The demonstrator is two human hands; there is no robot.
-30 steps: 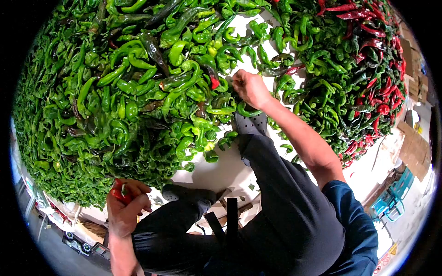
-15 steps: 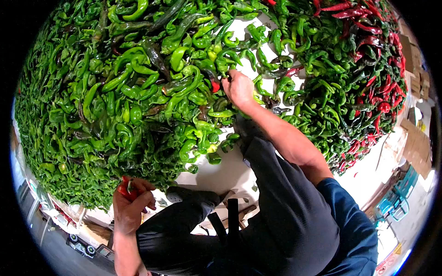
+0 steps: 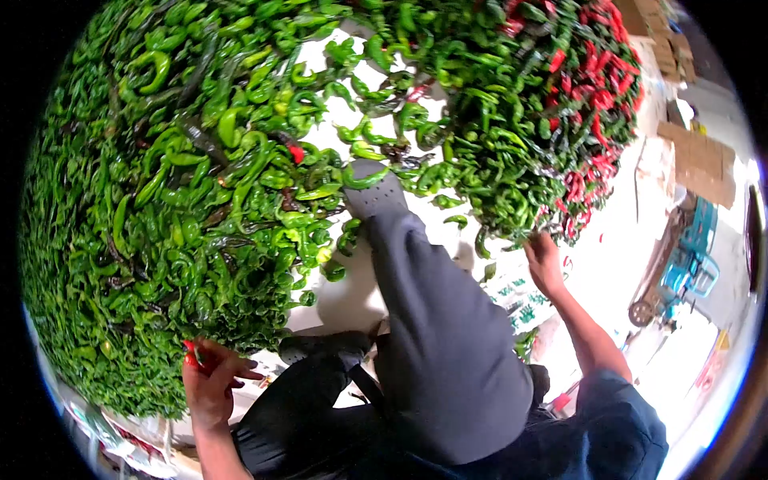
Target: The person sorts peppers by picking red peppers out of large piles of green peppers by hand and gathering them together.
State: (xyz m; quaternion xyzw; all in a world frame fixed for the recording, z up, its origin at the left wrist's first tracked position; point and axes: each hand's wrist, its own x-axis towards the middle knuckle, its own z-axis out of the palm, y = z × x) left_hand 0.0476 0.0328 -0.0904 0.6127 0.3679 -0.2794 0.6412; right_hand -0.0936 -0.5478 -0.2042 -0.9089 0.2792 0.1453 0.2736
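Observation:
At the lower left, my left hand [image 3: 211, 384] grips a red pepper [image 3: 192, 357] between its bent fingers, beside the edge of the large pile of green peppers [image 3: 184, 240]. My right hand [image 3: 543, 254] is at the lower edge of the right-hand pile of green peppers [image 3: 500, 160], close to the red peppers [image 3: 588, 172]. Its fingertips are small and partly hidden at the pile, so what they hold cannot be made out. One red pepper [image 3: 297, 154] lies among the green ones in the left pile.
My shoe [image 3: 370, 190] rests on the white surface [image 3: 352, 292] between the piles, with a green pepper [image 3: 366, 181] over it. Cardboard [image 3: 696, 162] and a teal wheeled object [image 3: 694, 248] are at the right. A green-printed white bag [image 3: 520, 300] lies near my right arm.
My right hand has moved from the left pile's edge, rightward and down to the right pile. The view has shifted. My left hand still holds the red pepper, with its fingers more extended.

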